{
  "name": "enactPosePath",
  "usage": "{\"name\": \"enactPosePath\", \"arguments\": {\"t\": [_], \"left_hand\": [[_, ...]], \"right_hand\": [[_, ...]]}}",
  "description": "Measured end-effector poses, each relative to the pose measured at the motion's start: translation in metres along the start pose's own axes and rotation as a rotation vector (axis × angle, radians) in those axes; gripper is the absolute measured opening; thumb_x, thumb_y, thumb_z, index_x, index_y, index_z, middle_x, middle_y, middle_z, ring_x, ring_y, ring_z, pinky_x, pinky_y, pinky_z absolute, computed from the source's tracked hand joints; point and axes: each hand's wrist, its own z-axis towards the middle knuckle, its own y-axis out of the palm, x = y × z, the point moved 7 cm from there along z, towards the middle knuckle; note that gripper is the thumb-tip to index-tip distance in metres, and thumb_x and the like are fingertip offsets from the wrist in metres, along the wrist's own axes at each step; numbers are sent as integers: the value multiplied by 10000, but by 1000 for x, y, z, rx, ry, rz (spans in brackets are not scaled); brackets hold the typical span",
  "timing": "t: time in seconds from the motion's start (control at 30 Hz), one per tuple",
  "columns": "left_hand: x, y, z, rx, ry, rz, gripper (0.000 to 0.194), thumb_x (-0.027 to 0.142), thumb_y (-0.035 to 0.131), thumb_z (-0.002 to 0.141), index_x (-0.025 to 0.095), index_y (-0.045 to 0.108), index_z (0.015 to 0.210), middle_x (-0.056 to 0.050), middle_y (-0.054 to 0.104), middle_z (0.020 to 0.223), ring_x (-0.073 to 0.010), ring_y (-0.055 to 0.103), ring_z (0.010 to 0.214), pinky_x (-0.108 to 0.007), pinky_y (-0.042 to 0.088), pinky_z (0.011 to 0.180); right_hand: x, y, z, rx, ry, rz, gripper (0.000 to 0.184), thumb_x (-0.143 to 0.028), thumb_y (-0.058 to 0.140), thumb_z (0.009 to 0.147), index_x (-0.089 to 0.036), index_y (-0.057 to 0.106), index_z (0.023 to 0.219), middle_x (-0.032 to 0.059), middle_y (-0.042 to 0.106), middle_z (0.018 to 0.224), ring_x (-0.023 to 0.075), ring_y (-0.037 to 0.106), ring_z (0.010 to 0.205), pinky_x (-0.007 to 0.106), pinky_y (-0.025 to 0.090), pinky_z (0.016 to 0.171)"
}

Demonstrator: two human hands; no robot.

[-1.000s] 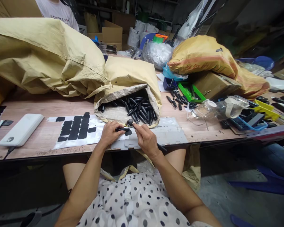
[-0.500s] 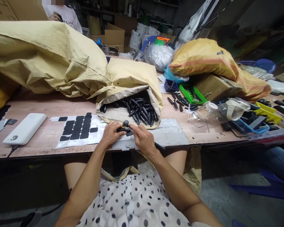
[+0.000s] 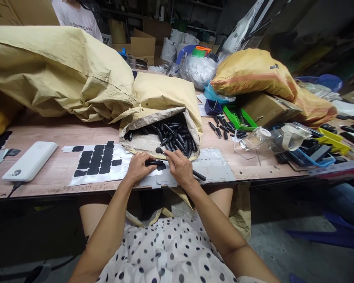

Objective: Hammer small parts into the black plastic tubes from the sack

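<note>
My left hand [image 3: 141,166] is closed on a short black cylindrical part [image 3: 154,162], held low over the grey board [image 3: 215,165] at the table's front edge. In my right hand [image 3: 179,169] is a slim black tool with a rounded head [image 3: 159,150], like a small hammer. Its black handle [image 3: 199,175] sticks out behind the hand, and its head is raised just above the part, apart from it. A dark flat patch [image 3: 161,167] lies beside the part. Right behind my hands, an open sack [image 3: 144,143] holds many similar black parts [image 3: 177,135].
To the left lie a white sheet of black stickers [image 3: 98,159] and a white power bank [image 3: 31,161]. A green tray [image 3: 240,118], loose black parts, a clear jug [image 3: 289,137] and a blue basket [image 3: 315,157] stand right. Big sacks [image 3: 61,70] line the back; a person [image 3: 78,19] is beyond.
My right hand has lifted and drawn slightly right, so the tool's rounded head has come up off the black part. The left hand stays in place on the part.
</note>
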Motion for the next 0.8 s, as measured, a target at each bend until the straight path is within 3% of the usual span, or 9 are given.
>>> {"name": "enactPosePath", "arguments": {"t": [0.27, 0.63, 0.73, 0.8], "left_hand": [[-2, -1, -1, -8, 0, -9, 141, 321, 728, 766, 276, 767, 894, -18, 712, 898, -253, 581, 910, -393, 474, 886], [-1, -6, -2, 0, -29, -86, 131, 262, 732, 704, 256, 715, 833, -15, 720, 890, -259, 591, 921, -415, 466, 911], [5, -14, -8, 4, -57, -245, 140, 275, 729, 690, 239, 693, 820, -27, 719, 914, -262, 601, 957, -421, 467, 936], [14, -16, -19, -82, -78, -456, 187, 325, 728, 710, 223, 689, 863, -38, 716, 951, -253, 615, 971, -401, 479, 922]], "right_hand": [[17, 20, 4, -38, 24, -116, 290, -240, 529, 994, -272, 754, 1173, 82, 652, 945, 237, 525, 908, 322, 394, 748], [13, 19, 2, -36, 38, -110, 270, -238, 538, 991, -273, 742, 1165, 74, 642, 954, 232, 513, 903, 324, 371, 756], [13, 19, 2, -34, 38, -109, 272, -226, 546, 985, -275, 746, 1162, 71, 644, 948, 231, 513, 898, 321, 367, 749], [13, 19, 2, -31, 32, -110, 272, -223, 550, 982, -276, 745, 1164, 68, 642, 944, 230, 511, 898, 318, 364, 748]]}}
